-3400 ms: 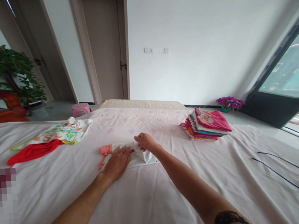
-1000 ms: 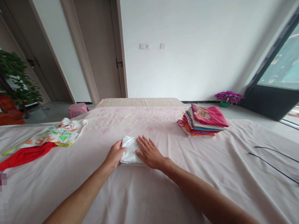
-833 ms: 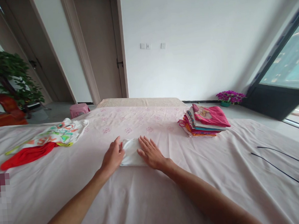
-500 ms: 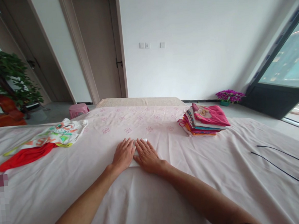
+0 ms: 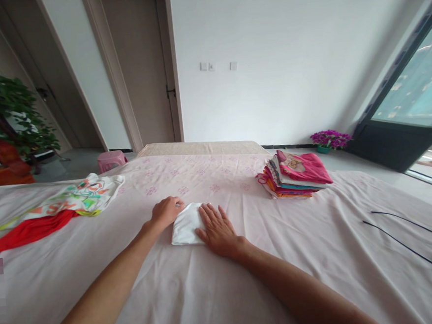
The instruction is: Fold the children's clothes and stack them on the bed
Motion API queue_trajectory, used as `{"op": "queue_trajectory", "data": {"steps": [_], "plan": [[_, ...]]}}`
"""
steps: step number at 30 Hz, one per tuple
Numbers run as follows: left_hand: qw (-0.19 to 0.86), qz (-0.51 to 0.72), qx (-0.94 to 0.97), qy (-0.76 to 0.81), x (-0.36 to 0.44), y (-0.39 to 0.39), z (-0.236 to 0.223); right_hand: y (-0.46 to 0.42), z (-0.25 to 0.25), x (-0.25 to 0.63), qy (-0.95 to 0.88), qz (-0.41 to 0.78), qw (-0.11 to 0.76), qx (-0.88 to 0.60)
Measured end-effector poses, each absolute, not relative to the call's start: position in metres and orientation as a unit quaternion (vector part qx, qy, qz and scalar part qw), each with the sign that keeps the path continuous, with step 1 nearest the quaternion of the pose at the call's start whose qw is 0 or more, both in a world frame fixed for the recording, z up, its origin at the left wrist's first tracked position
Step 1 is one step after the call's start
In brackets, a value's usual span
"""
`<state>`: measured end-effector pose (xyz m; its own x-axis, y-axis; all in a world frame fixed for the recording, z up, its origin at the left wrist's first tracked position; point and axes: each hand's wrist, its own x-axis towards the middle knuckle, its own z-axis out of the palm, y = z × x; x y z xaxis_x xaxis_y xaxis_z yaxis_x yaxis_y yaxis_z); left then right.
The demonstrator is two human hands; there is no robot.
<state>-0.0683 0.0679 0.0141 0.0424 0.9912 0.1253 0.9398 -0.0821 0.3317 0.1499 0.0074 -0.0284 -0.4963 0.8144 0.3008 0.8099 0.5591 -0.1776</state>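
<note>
A small folded white cloth (image 5: 187, 226) lies flat on the bed sheet in front of me. My right hand (image 5: 218, 229) rests on its right side, palm down with fingers stretched out. At the cloth's far left corner is my left hand (image 5: 167, 211), its fingers bent and drawn together on the edge. The fingertips there are partly hidden. To the right stands a stack of folded clothes (image 5: 294, 175) with a pink garment on top. A white printed garment (image 5: 87, 193) and a red garment (image 5: 36, 231) lie loosely spread at the left.
A pale sheet (image 5: 225, 289) with pink flowers covers the surface. Black-framed glasses (image 5: 410, 239) lie at the right. Beyond the far edge are a pink stool (image 5: 111, 160), a purple flower pot (image 5: 331, 139) and a leafy plant (image 5: 8, 107).
My left hand has slid left off the cloth's middle to its far left corner, and its fingers have bent. More of the cloth shows. My right hand has shifted slightly right, still flat.
</note>
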Motion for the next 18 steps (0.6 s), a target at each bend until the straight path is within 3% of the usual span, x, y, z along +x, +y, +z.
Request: {"op": "queue_trajectory", "data": {"steps": [18], "plan": [[0.026, 0.121, 0.716, 0.687, -0.064, 0.079, 0.023, 0.006, -0.023, 0.150, -0.866, 0.032, 0.159, -0.472]]}}
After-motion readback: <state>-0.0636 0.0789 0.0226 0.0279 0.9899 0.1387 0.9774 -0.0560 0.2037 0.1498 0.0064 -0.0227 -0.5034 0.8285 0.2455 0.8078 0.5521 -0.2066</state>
